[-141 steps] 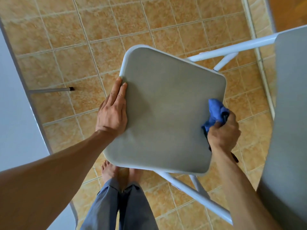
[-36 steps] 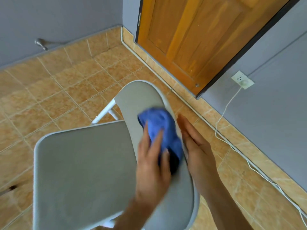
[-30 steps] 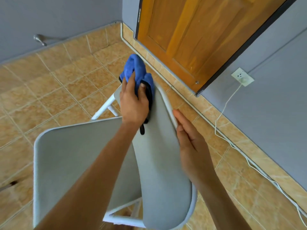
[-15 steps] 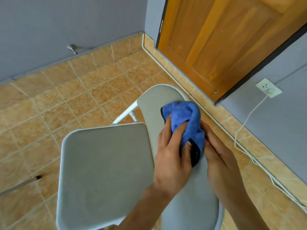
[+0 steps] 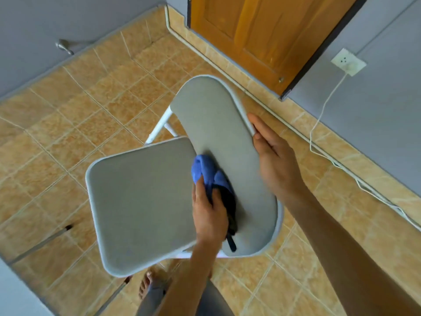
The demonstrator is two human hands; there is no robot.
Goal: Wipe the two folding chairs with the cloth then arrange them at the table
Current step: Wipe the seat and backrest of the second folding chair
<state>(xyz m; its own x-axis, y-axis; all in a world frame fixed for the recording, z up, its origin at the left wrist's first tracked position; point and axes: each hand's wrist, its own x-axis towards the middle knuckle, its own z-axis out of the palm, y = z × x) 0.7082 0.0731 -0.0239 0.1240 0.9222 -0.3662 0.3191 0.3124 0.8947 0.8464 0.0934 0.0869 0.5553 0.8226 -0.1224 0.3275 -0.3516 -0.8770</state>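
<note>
One folding chair stands in front of me, with a grey padded seat, a grey backrest and a white tube frame. My left hand presses a bunched blue cloth with a dark edge against the lower front of the backrest, close to the seat's rear edge. My right hand grips the backrest's right rim, thumb over the front. No second chair is in view.
A corner of the white table and its thin leg are at the lower left. A wooden door is behind the chair. A wall socket trails a white cable along the tiled floor. My foot is under the seat.
My left hand has slid the cloth down the backrest from near its top toward the seat. My right hand has shifted up along the backrest's right rim.
</note>
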